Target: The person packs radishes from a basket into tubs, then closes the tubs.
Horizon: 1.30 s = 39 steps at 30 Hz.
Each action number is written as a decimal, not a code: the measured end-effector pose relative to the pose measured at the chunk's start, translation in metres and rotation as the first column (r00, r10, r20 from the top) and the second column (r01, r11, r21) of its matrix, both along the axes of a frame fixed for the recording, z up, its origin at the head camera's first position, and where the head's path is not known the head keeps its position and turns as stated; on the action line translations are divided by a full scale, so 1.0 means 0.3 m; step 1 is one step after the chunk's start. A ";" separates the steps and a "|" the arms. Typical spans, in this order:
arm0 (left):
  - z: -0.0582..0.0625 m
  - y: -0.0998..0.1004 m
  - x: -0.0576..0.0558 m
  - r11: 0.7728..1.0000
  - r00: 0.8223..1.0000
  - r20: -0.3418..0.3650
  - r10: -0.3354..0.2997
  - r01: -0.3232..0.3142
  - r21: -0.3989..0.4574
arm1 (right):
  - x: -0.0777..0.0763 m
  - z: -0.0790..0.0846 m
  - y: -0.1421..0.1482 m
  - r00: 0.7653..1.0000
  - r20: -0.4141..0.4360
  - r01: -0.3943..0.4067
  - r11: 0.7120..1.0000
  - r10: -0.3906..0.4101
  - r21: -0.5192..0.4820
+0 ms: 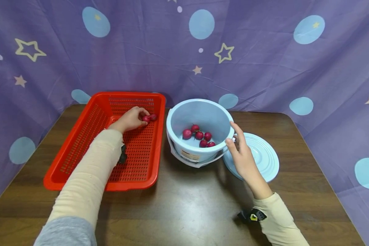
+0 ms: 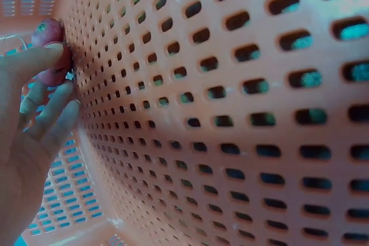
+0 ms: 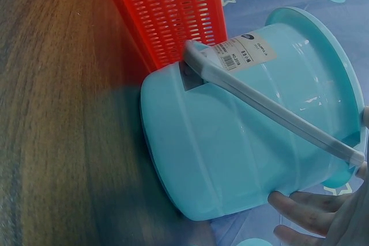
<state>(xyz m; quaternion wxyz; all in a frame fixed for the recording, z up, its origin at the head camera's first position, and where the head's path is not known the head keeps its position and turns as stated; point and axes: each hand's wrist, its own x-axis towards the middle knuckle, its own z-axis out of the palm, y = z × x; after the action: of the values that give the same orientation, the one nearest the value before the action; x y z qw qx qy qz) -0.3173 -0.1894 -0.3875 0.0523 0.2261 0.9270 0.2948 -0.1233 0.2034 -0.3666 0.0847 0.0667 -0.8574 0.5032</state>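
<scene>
In the head view my left hand (image 1: pixel 131 119) reaches into the red basket (image 1: pixel 162 143) and pinches a red radish (image 1: pixel 146 119) between thumb and fingers, close to the side wall. A second radish (image 1: pixel 153 117) lies right beside it; the left wrist view shows this radish (image 2: pixel 47 30) above my thumb. My right hand (image 1: pixel 242 155) is at the right side of the light blue bucket (image 1: pixel 187 150), thumb and forefinger spread at the rim. Its other fingers (image 3: pixel 305 214) lie fairly straight along the outer wall. Several radishes (image 1: pixel 199 135) sit on the bucket's floor.
A round light blue lid (image 1: pixel 265 157) lies on the brown wooden table (image 1: pixel 184 212), right of the bucket and partly behind my right hand. The bucket's pale handle (image 3: pixel 271 108) hangs down its near side. A purple patterned curtain (image 1: pixel 160 51) hangs behind the table.
</scene>
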 end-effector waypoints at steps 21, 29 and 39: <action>0.150 0.008 0.053 0.998 0.998 0.025 0.050 -0.050 0.033 | -0.009 -0.010 0.001 1.000 -0.008 -0.003 1.000 0.003 0.004; 0.195 0.027 0.076 0.998 1.000 -0.024 0.013 -0.011 0.065 | -0.006 -0.010 0.004 1.000 -0.004 -0.001 1.000 0.001 -0.001; 0.246 0.052 0.123 0.996 0.996 -0.077 -0.039 0.044 0.072 | -0.001 -0.002 0.002 1.000 0.004 -0.002 1.000 0.002 0.001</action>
<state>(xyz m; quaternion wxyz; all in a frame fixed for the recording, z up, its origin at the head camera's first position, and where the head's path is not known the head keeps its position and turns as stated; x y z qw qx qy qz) -0.2804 -0.1739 -0.3138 0.0150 0.2581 0.9119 0.3187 -0.1236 0.2040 -0.3672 0.0827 0.0666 -0.8579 0.5028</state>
